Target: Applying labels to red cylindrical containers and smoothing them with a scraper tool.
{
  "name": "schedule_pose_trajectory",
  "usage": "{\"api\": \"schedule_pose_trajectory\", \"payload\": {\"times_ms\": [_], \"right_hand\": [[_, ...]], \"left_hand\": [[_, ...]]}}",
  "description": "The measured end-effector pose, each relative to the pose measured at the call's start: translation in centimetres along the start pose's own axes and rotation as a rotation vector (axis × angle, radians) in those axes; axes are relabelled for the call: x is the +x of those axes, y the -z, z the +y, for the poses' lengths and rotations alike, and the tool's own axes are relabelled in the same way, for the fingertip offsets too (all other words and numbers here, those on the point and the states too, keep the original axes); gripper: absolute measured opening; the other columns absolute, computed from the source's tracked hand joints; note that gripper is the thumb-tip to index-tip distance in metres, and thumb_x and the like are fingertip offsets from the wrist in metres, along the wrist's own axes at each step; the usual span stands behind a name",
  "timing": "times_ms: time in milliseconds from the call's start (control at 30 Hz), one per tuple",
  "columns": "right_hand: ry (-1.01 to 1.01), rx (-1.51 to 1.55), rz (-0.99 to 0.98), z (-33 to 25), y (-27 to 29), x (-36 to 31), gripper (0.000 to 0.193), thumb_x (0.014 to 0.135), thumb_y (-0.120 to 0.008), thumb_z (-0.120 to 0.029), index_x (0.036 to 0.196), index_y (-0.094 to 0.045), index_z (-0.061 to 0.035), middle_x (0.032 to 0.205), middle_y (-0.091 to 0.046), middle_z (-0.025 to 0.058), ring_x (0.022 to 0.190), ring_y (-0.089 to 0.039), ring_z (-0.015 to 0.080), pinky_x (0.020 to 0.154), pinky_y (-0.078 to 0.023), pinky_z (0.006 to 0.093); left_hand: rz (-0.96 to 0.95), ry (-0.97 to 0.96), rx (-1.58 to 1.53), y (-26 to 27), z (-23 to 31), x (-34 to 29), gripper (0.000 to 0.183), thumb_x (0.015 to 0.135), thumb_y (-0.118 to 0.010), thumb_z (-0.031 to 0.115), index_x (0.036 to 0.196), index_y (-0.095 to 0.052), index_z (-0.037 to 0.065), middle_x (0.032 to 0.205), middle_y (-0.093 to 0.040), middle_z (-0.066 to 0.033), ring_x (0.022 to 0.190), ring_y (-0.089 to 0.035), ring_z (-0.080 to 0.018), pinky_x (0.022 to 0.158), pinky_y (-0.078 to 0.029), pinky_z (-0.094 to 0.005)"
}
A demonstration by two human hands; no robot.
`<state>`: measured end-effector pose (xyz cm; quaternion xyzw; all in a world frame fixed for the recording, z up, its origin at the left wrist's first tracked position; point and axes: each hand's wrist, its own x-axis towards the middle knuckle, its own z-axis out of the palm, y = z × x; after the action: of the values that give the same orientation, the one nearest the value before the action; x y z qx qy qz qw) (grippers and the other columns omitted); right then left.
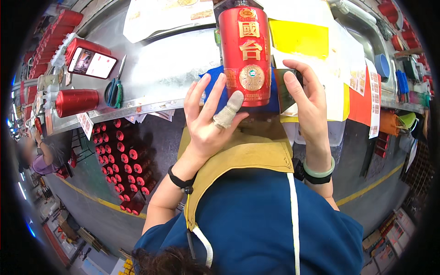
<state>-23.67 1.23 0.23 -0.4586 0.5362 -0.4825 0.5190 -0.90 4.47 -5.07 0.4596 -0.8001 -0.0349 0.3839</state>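
A red bottle (245, 50) with gold raised characters and a round gold seal lies on a blue cloth (213, 85) in front of me. My left hand (208, 114) is open at the bottle's lower left, its fingers spread. A pale fabric finger cover sits on one finger, whose tip meets the bottle's lower edge. On the bottle's right, my right hand (309, 101) pinches a dark, flat, rectangular piece (286, 88) between thumb and fingers. Its exact kind is unclear. The piece stands close beside the bottle; whether they touch, I cannot tell.
Scissors (113, 91), a phone (93, 63) and another red bottle (77, 101) occupy the bench's left side. Yellow sheets (300, 39) and printed sheets (169, 16) lie around. Below left stand several red bottles (120, 135). A blue cup (382, 65) is at right; another person (43, 158) works far left.
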Motion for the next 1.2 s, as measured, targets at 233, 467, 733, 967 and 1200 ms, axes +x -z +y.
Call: {"api": "schedule_pose_trajectory", "payload": {"times_ms": [233,467,733,967,1200], "right_hand": [[0.046,0.024,0.006,-0.2,-0.6,0.1,0.034,0.103,-0.071,-0.019,0.129,-0.062,-0.0004,0.098,-0.063,-0.0012,0.088,-0.057,0.004,0.078,-0.047,0.0202],[-0.095,0.033,-0.065,0.3,-0.5,-0.8,0.044,0.096,-0.078,-0.016,0.132,-0.059,-0.0006,0.085,-0.046,-0.0068,0.074,-0.04,0.0026,0.065,-0.033,0.0192],[-0.156,0.096,-0.101,0.4,-1.3,-0.9,0.053,0.097,-0.077,-0.019,0.141,-0.054,0.0015,0.087,-0.051,-0.0051,0.077,-0.044,0.0032,0.07,-0.038,0.0207],[-0.095,-0.11,-0.106,0.7,-1.6,-0.6,0.066,0.093,-0.082,-0.026,0.142,-0.05,0.0033,0.111,-0.065,0.0097,0.097,-0.061,0.0132,0.092,-0.052,0.0296],[-0.145,-0.138,-0.105,-0.2,-1.8,-0.5,0.067,0.092,-0.083,-0.025,0.142,-0.05,0.0035,0.111,-0.066,0.0104,0.097,-0.061,0.0132,0.09,-0.052,0.0299]], "left_hand": [[0.188,-0.022,0.051,-1.7,1.0,2.3,0.073,0.068,-0.094,0.014,0.136,-0.069,0.012,0.145,-0.061,-0.0175,0.134,-0.053,-0.0386,0.111,-0.045,-0.0485],[0.004,0.193,-0.216,-1.5,0.0,2.3,0.09,0.078,-0.087,0.009,0.156,-0.044,-0.002,0.158,-0.048,-0.0229,0.144,-0.049,-0.0381,0.122,-0.034,-0.0461],[-0.075,0.548,-1.008,0.1,0.6,3.7,0.075,0.101,-0.068,0.021,0.161,-0.03,-0.004,0.162,-0.041,-0.0204,0.148,-0.04,-0.0282,0.124,-0.029,-0.0407],[-0.108,0.642,-0.961,-0.6,0.2,4.7,0.072,0.104,-0.066,0.017,0.163,-0.029,-0.001,0.161,-0.044,-0.0178,0.148,-0.041,-0.0237,0.122,-0.033,-0.0396],[-0.136,0.658,-0.959,-0.5,0.0,4.7,0.076,0.101,-0.07,0.018,0.164,-0.029,0.0,0.162,-0.043,-0.0174,0.147,-0.043,-0.0232,0.122,-0.033,-0.0393]]}}
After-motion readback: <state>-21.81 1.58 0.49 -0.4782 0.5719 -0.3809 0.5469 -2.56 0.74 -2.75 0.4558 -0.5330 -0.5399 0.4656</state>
